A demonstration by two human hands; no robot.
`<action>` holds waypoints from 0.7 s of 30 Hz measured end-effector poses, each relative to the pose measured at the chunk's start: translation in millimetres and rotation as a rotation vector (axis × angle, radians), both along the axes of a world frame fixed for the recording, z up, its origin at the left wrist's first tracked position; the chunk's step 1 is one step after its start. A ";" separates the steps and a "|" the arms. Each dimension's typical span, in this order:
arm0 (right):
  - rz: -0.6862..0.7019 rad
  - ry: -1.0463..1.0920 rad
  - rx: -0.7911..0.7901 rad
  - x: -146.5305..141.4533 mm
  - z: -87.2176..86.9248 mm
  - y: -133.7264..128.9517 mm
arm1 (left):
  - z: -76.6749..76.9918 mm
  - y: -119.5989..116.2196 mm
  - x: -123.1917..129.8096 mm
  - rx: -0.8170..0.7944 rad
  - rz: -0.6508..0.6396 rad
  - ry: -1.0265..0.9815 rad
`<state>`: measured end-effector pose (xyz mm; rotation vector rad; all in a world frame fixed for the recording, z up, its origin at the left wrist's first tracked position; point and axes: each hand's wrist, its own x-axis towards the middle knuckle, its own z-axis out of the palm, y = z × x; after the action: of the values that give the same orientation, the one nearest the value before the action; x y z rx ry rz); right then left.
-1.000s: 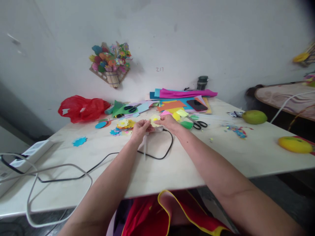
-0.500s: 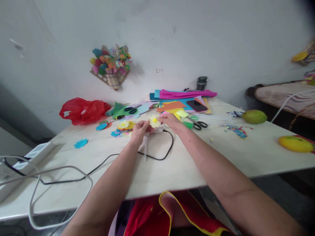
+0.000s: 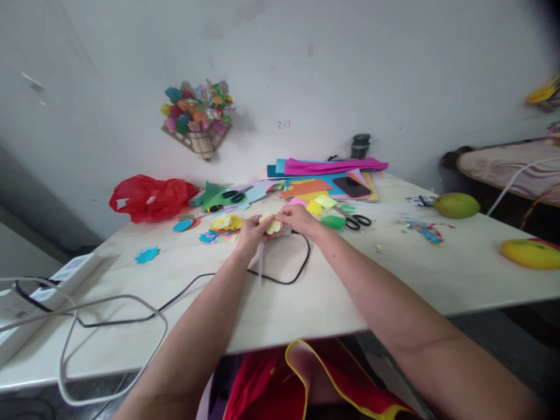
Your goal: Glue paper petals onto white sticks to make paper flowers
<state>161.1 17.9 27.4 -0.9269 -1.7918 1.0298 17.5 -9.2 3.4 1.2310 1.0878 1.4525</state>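
Note:
Over the middle of the table I hold a pale yellow paper flower [image 3: 272, 225] between both hands. My left hand [image 3: 251, 234] is closed on its left edge. The fingers of my right hand [image 3: 298, 218] pinch at its upper right, covering part of it. Under the hands a whitish tool, probably a glue gun, is mostly hidden; a clear stick [image 3: 261, 265] points from it toward me and a black cord [image 3: 301, 269] runs off it. To the left of my left hand lie yellow and orange paper flowers [image 3: 227, 222] and small blue ones [image 3: 209, 237].
Two pairs of scissors [image 3: 357, 221] lie behind and right of my hands. Stacked foam sheets [image 3: 332, 167] and a phone [image 3: 351, 186] are at the back. A red bag [image 3: 151, 198], power strip [image 3: 65, 277] and looped white cable [image 3: 114, 297] stand left; mangoes [image 3: 457, 205] lie right.
My right fingers have moved left over the flower's centre, which showed a bright yellow dot before. The flower has tilted and shifted slightly left. The view has turned a little.

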 end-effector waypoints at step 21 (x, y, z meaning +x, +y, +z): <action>0.070 -0.010 0.030 4.5 1.5 1.8 | -2.0 -0.3 -0.1 0.032 -0.034 -0.031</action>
<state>165.6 19.8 28.9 -0.8578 -1.8545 1.0406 17.5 -9.5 1.4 1.2395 1.0216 1.4640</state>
